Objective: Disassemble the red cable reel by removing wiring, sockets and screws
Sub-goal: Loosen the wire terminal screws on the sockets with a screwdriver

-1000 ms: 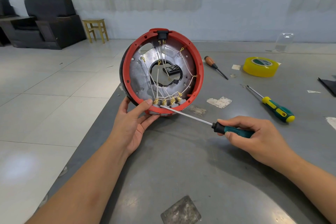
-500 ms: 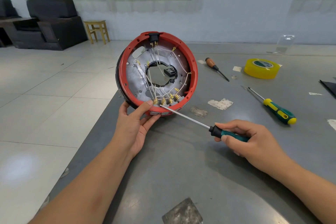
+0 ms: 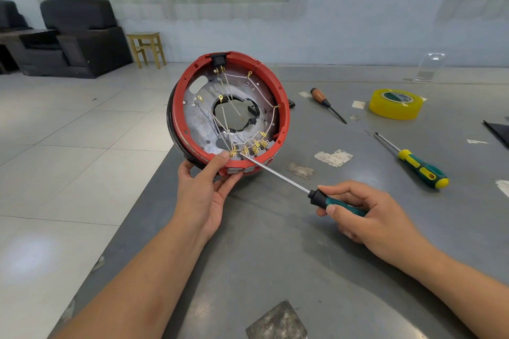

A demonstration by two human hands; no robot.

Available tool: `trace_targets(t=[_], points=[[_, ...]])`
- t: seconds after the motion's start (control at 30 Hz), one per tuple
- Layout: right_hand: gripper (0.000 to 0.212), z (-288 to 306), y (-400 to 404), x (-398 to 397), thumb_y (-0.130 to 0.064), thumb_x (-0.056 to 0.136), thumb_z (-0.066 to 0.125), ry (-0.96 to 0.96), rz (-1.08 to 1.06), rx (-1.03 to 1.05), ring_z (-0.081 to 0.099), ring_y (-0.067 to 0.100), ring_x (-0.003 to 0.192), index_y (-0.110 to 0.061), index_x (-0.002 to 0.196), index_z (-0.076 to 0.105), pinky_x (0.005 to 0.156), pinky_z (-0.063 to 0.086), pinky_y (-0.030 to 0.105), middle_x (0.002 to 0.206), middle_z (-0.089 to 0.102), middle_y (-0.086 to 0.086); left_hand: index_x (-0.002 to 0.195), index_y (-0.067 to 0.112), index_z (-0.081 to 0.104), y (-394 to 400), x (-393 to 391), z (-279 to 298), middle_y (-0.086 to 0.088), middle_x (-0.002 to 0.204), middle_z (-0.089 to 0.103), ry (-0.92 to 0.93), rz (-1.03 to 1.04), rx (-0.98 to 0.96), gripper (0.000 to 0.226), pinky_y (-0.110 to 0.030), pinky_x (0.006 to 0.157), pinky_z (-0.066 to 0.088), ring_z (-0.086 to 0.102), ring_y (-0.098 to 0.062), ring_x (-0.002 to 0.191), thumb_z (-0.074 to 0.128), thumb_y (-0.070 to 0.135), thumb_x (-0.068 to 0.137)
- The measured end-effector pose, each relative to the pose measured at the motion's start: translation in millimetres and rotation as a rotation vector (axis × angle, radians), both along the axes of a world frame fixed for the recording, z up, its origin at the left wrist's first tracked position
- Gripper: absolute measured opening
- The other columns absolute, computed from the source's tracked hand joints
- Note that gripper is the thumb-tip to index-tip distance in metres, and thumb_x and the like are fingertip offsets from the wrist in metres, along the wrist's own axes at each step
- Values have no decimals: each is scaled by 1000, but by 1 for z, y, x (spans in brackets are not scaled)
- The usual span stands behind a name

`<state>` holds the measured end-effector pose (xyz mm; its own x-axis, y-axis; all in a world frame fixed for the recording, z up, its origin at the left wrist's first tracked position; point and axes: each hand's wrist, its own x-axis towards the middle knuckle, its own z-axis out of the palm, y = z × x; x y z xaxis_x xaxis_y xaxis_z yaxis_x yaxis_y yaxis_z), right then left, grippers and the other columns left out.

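The right hand (image 3: 369, 217) curls around a green-handled screwdriver (image 3: 278, 173), its tip among the brass terminals (image 3: 249, 147). The left hand (image 3: 205, 190) grips the red cable reel (image 3: 285, 118) by its lower rim, thumb inside, tilted upright on the grey table (image 3: 303, 256).

1. Cable reel (image 3: 285, 121): red rim, silver-grey inner plate, white wires (image 3: 271, 115), brass-yellow terminals (image 3: 254, 149).
2. Held screwdriver (image 3: 325, 198): teal and black handle, silver shaft.
3. Spare screwdriver (image 3: 421, 168): green and yellow.
4. Tape roll (image 3: 395, 104): yellow.
5. Table (image 3: 275, 256): grey.
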<state>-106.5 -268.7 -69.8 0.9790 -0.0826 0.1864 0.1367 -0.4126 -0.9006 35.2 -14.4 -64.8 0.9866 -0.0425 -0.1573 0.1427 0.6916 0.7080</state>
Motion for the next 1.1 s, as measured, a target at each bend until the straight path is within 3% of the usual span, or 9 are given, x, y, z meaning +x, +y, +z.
trace_targets(t=[0.17, 0.33, 0.4, 0.5, 0.63, 0.8, 0.93, 1.1], points=[[40, 2, -4, -1, -9, 97, 66, 3, -14, 16, 52, 11, 55, -46, 110, 72, 55, 50, 21, 99, 79, -2, 147, 14, 41, 0, -1, 0, -18, 122, 75, -14, -5, 13, 73, -40, 74, 66, 79, -33, 100, 82, 3, 87], [39, 4, -20, -2, -8, 97, 67, -51, -35, 6, 53, 12, 56, -39, 121, 69, 57, 49, 19, 103, 78, 0, 148, 15, 41, 0, 1, 0, -17, 122, 75, -10, 2, 12, 75, -41, 75, 66, 80, -31, 98, 83, 6, 86], [39, 3, -27, 2, -7, 97, 66, -108, -114, 37, 53, 14, 57, -35, 124, 68, 57, 49, 20, 102, 77, 3, 148, 15, 41, 0, 1, 0, -17, 124, 74, -10, 6, 18, 76, -40, 74, 66, 80, -31, 98, 84, 7, 86], [34, 1, -39, 8, -18, 96, 67, -181, -319, -9, 60, 16, 62, -42, 120, 67, 60, 53, 28, 104, 76, -5, 149, 16, 41, 1, 2, 0, -16, 125, 74, -8, 9, 26, 78, -40, 74, 66, 80, -31, 98, 85, 9, 85], [30, 0, -54, 17, -31, 96, 66, -199, -575, -405, 66, 8, 81, -44, 122, 60, 68, 53, 29, 107, 71, -15, 148, 17, 42, 1, 1, 0, -16, 128, 72, -3, 5, 33, 76, -40, 75, 66, 80, -29, 99, 85, 10, 86], [25, -2, -64, 32, -29, 96, 63, -84, -776, -1000, 67, 31, 80, -22, 119, 69, 60, 46, 34, 90, 74, 4, 150, 15, 41, -1, -4, 3, -15, 127, 73, -19, -35, 60, 76, -40, 76, 66, 79, -28, 101, 84, 12, 87], [19, -3, -64, 38, -33, 96, 60, -5, -812, -1193, 66, 33, 80, -18, 103, 70, 68, 46, 38, 81, 72, 6, 149, 16, 42, -2, -7, 4, -13, 127, 73, -27, -62, 81, 75, -38, 74, 66, 79, -28, 100, 84, 13, 87], [22, -4, -62, 37, -34, 95, 57, 50, -791, -1250, 64, 32, 92, -19, 106, 69, 74, 43, 39, 92, 73, 5, 146, 17, 43, -3, -11, 8, -12, 124, 75, -43, -88, 97, 86, -37, 74, 66, 80, -27, 99, 90, 21, 74]])
